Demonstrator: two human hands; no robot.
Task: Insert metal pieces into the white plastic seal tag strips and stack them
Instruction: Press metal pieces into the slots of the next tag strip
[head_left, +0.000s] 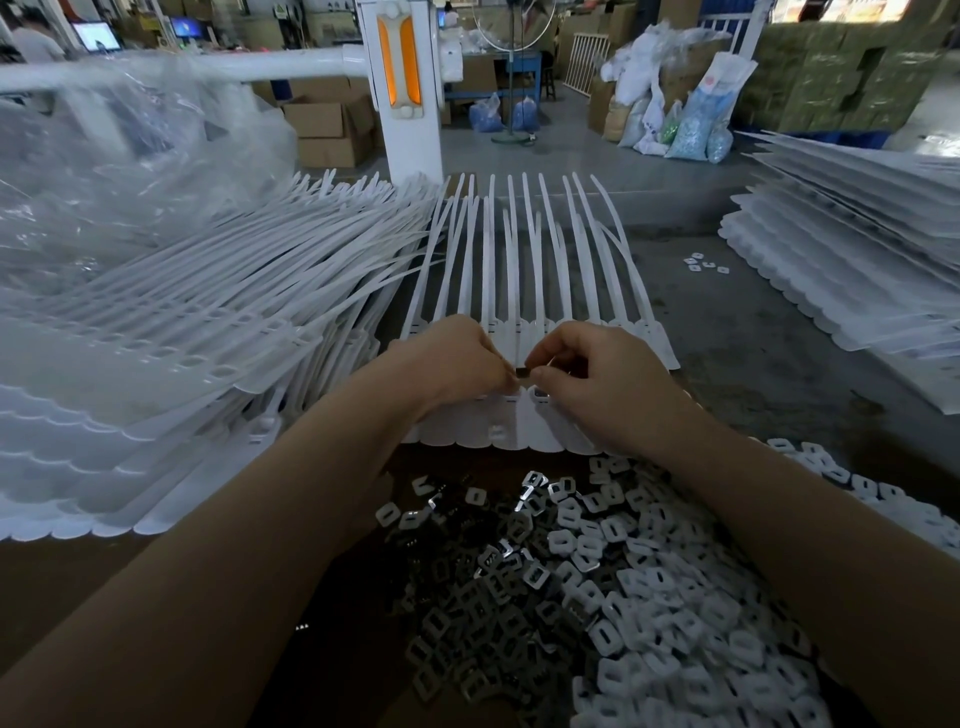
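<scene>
Metal piece (521, 372) between both hands

White seal tag strip sheet (524, 291) lies flat at centre, tails fanned away from viewer, scalloped tag ends nearest. Small dark metal piece (522, 372) pinched just above sheet's tag row. Loose metal pieces (467, 582) heaped in front of sheet, grey, square, slotted. Stacked strips (171, 338) piled left; second stack (852, 249) right, well apart.
</scene>
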